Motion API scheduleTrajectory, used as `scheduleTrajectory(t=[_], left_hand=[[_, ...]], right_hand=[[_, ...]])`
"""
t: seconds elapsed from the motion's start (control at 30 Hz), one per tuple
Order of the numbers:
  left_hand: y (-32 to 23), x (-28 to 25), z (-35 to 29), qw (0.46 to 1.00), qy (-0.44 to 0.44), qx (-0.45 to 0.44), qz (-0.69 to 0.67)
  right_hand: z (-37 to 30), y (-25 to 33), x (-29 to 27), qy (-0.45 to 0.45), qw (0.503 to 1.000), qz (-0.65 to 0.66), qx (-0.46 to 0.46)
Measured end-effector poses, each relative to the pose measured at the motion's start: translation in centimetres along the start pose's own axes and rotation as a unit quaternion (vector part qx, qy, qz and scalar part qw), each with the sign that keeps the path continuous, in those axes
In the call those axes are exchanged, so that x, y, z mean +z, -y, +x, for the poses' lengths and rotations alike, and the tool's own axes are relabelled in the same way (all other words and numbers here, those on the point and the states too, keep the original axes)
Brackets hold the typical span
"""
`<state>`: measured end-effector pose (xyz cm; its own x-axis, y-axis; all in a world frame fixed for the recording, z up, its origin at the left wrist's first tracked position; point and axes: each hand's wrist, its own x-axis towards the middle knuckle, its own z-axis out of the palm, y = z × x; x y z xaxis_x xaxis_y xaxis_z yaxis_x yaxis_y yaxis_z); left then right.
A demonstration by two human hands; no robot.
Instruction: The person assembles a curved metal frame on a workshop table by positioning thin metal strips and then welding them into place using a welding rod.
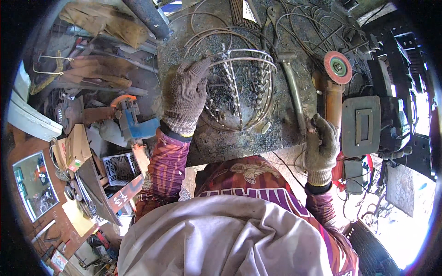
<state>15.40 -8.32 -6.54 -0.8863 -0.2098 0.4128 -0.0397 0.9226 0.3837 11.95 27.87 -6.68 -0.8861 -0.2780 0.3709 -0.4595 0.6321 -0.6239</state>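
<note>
Soot-dark workbench, littered with wire loops and metal scraps. At its middle sits a domed wire frame of curved rods and studded ribs. Left hand, gloved, lies on the frame's left side with fingers spread loose. Right hand, gloved, is clenched around a hammer handle at the bench's near edge. Angle grinder with reddish disc lies just beside.

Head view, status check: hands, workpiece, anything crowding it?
Left hand gloved, flat on the wire dome frame. Right hand gripping a hammer handle at the bench edge. Angle grinder and loose wire rings close by.
</note>
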Motion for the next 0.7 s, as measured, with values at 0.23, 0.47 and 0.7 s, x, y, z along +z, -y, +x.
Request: scheduleTrajectory(t=[0.23,0.47,0.7], left_hand=[[0.4,0.8,-0.5,0.999,-0.024,0.011,0.018],[1.3,1.1,-1.1,0.998,-0.055,0.036,0.019],[2.9,2.4,-1.7,0.976,0.023,-0.066,-0.205]], right_hand=[[-1.1,0.5,-0.9,0.012,1.0,-0.009,0.007],[-2.1,0.7,-1.1,0.007,1.0,-0.021,0.011],[-2.4,0.9,-3.2,-0.042,0.999,-0.019,-0.005]])
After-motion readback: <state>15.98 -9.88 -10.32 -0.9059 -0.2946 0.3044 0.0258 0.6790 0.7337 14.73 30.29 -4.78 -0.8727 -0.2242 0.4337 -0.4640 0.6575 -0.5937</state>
